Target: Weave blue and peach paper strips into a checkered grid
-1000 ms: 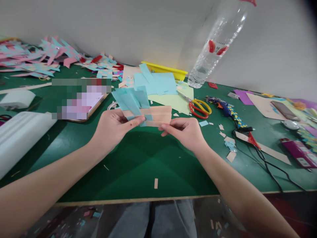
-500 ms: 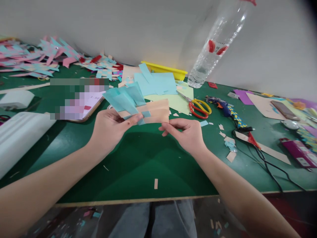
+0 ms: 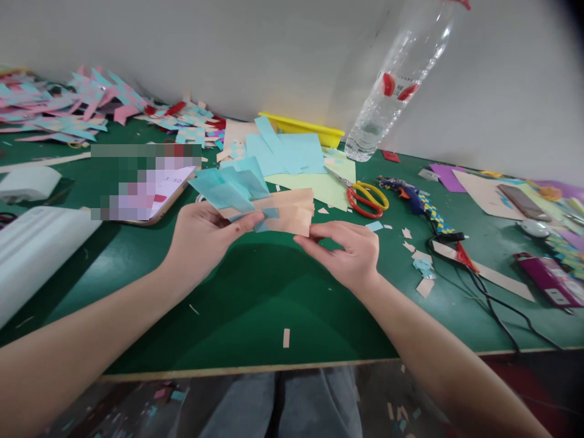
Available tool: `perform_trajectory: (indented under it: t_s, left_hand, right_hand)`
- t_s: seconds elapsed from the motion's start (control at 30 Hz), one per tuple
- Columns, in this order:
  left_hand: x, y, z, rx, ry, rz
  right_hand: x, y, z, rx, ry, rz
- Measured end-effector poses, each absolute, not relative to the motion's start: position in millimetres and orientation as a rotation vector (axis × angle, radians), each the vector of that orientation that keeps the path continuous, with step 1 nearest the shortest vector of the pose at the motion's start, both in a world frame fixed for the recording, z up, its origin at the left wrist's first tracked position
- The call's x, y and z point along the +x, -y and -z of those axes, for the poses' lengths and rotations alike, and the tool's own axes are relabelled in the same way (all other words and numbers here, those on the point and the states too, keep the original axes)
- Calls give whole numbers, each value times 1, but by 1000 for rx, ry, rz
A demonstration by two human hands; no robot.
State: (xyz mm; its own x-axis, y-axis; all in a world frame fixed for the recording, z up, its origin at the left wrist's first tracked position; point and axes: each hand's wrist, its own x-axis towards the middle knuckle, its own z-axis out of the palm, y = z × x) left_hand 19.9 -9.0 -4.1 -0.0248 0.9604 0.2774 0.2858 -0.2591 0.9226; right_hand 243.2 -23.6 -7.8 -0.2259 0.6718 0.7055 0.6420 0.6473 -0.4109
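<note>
My left hand [image 3: 206, 234] pinches a woven piece of paper, with light blue strips [image 3: 230, 184] crossing peach strips [image 3: 289, 211], and holds it above the green table [image 3: 255, 298]. Its thumb presses on the crossing near the middle. My right hand [image 3: 349, 249] is at the right end of the peach strips, with thumb and forefinger closed on their lower corner. The blue strips fan out up and to the left.
Red and yellow scissors [image 3: 367, 198] lie just right of the hands. Behind them are loose blue sheets [image 3: 292, 152], a yellow tray [image 3: 303, 126] and a clear bottle [image 3: 392, 85]. Finished woven pieces [image 3: 82, 106] pile at far left. Cables [image 3: 483, 286], a phone [image 3: 522, 204] and scraps lie to the right.
The woven piece tilted and shifted slightly left. My right hand let go briefly, then closed again on the peach strips' right end.
</note>
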Motion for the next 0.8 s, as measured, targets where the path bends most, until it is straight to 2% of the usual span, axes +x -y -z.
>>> perform_trajectory:
  t_s: [0.17,0.53,0.8]
  left_hand:
    - [18,8,7,1663,-1301,-1286]
    - [15,7,4,1769,-1315,-1257]
    - [13,5,7,1759,-1283,-1220]
  right_hand:
    - [241,25,3,-943,1916,-99]
    - [243,24,-1,-1121,1800,-440]
    - [248,18,5,-1119,1706,-413]
